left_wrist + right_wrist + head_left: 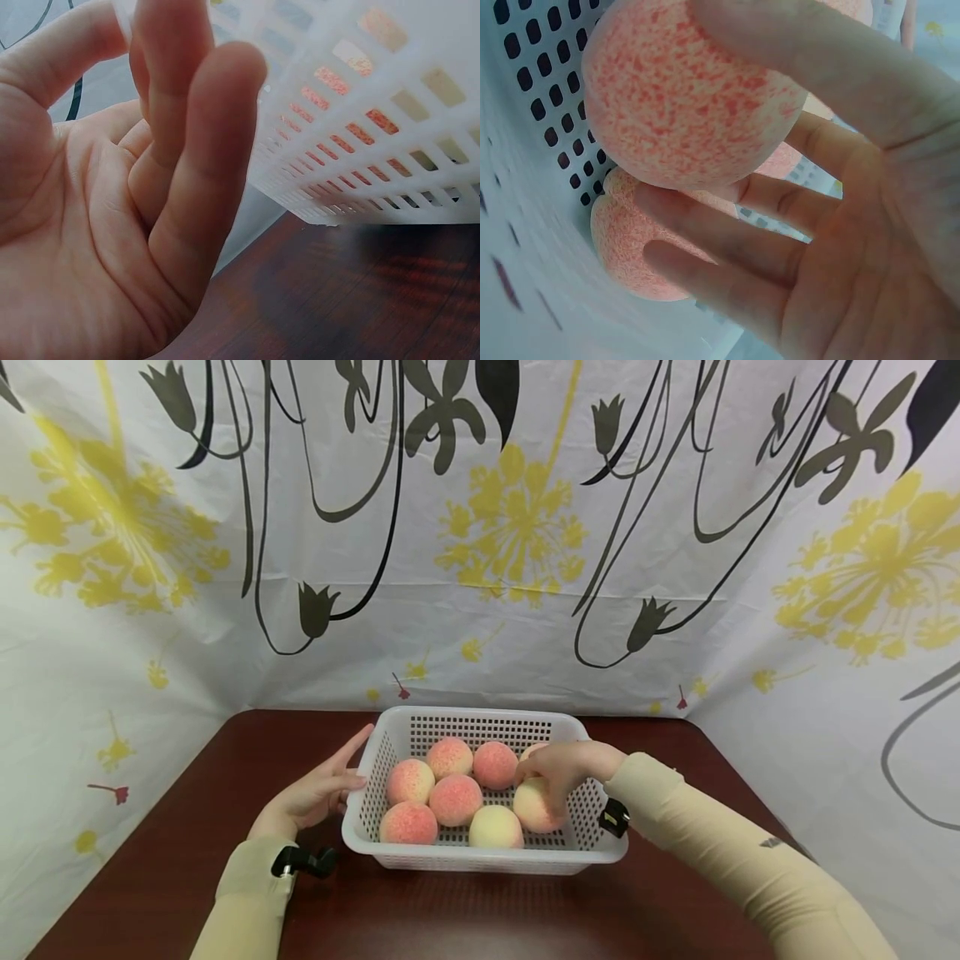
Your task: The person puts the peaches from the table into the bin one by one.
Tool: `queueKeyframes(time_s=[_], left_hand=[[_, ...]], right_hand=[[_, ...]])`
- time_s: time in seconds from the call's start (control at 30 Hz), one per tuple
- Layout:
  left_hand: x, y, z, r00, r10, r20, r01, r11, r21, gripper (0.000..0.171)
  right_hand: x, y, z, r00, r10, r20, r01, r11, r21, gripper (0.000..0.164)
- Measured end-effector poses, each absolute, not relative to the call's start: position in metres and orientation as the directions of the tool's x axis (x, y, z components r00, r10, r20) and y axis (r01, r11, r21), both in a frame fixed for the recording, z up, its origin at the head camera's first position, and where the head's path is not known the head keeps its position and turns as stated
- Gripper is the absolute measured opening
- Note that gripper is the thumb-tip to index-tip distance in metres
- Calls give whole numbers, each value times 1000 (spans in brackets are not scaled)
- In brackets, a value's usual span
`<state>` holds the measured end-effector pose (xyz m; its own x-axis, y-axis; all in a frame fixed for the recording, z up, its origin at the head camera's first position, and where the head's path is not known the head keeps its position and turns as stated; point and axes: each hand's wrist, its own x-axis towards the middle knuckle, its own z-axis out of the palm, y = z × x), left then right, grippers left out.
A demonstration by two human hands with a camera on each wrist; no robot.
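Observation:
A white perforated plastic basket point(487, 862) holds several round peaches, pink-red to pale yellow. My right hand point(567, 766) reaches over its right side and holds a pale yellow and pink peach point(534, 808). In the right wrist view, the thumb lies across this speckled peach point(690, 97), with fingers on its other side. Another peach point(649, 259) sits just behind the fingers, partly covered by them. My left hand point(315, 793) is at the basket's left rim, index finger extended. The left wrist view shows the left fingers point(217, 135) beside the basket's slotted side wall point(375, 161).
The basket stands on a dark red-brown table point(465, 918). Inside it, a red peach point(408, 823) is at the front left and a yellow peach point(496, 827) at the front middle. A white floral-patterned cloth point(480, 643) hangs behind the table and along both sides.

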<state>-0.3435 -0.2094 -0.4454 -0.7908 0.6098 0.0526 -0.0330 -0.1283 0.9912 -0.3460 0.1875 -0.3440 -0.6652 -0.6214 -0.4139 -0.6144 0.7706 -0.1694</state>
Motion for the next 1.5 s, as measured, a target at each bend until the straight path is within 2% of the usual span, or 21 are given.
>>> queueKeyframes(time_s=[0.27,0.53,0.97,1.27,1.5], left_hand=[[-342,-210,-444,-792,608,52,-32,-126,991,84],[-342,-208,-445,-794,606,47,-32,-119,992,84],[-342,-207,-442,-791,610,51,-36,-131,991,85],[-341,-208,-443,-786,615,52,-39,-134,990,84],[-342,-211,-442,-785,617,51,-34,-126,991,84]], right_hand=[[-348,185,-346,-660,-614,-433,-627,768,-132,74],[-344,181,-349,-653,-634,-414,-680,732,-49,64],[-345,179,-349,-660,-591,-464,-637,767,-71,67],[-346,181,-350,-658,-578,-483,-595,792,-136,77],[-347,184,-347,-632,-605,-484,-580,784,-222,77]])
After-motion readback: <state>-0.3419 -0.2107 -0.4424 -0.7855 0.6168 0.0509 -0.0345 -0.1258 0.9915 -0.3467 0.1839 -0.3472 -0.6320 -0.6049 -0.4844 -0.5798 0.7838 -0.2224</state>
